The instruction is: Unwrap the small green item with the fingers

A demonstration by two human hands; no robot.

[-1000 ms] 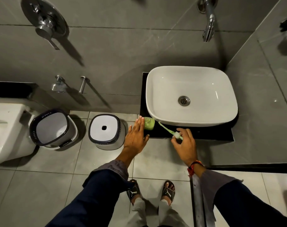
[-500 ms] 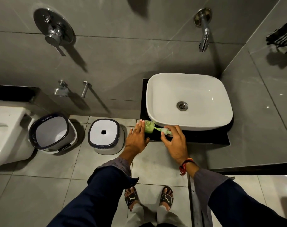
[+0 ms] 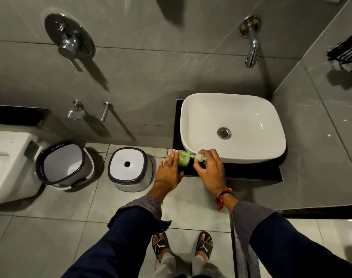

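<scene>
Toothbrush [image 3: 191,156], pale green, pinched at its thick end between curled fingers and thumb of right hand [image 3: 210,171]. Slim end tilted down and leftward into green holder [image 3: 183,161]; hard to tell whether resting on the rim or already inside. Holder upright on the front left corner of the black worktop [image 3: 251,171], just beside the white basin [image 3: 251,159] and close to the worktop's edge.

Left hand [image 3: 169,173] flat, fingers straight and together, laid against the holder's left side. Gripping nothing; probably bracing the small, light cup against tipping or sliding off the corner under the brush's sideways push. Right grip kept at the very end of the handle, seemingly for leaving the rest free to enter the cup.

Containers:
- Holder: only the brush at its mouth, inside hidden.
- Basin: metal drain [image 3: 224,133] at the bottom, spout [image 3: 251,49] on the wall above.
- Bucket [image 3: 50,149] on the floor to the left, tilted toward the camera, showing only a pale inner wall.
- Stool [image 3: 128,153] beside it, white top with a dark centre hole.

Toilet [image 3: 6,167] at far left, striped towel [image 3: 347,55] at upper right.
</scene>
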